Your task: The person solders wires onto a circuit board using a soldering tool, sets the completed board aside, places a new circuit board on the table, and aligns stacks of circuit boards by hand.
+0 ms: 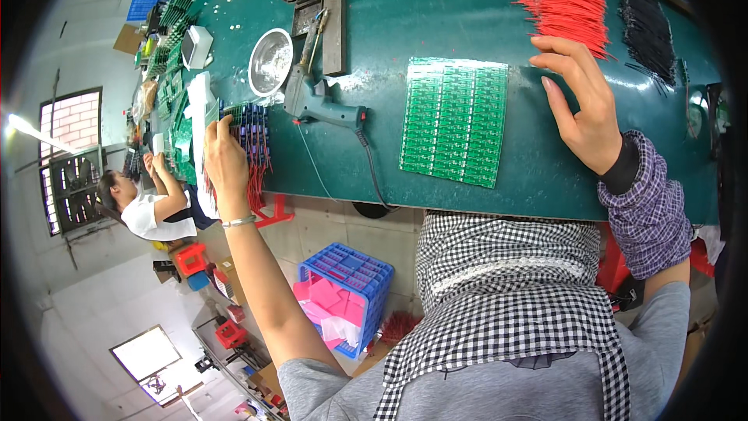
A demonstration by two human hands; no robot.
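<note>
My left hand point(226, 162) is at the table's left edge, fingers bent together. It is beside a white strip-like sheet point(200, 109) and a row of small circuit boards with red wires point(255, 136). Whatever its fingers hold, if anything, is hidden. My right hand point(578, 101) is raised over the table on the right, fingers apart and holding nothing. Just beyond its fingertips lies a pile of red wires point(557, 0). Between my hands, a green panel of small circuit boards point(454, 121) lies flat near the front edge.
A corded teal glue gun or soldering gun point(323, 109) lies beside a metal bowl point(270, 62) and a grey metal bar point(334, 23). Black wires point(647, 27) lie at far right. A blue crate point(347, 288) stands below the table. Another person point(160, 203) sits at far left.
</note>
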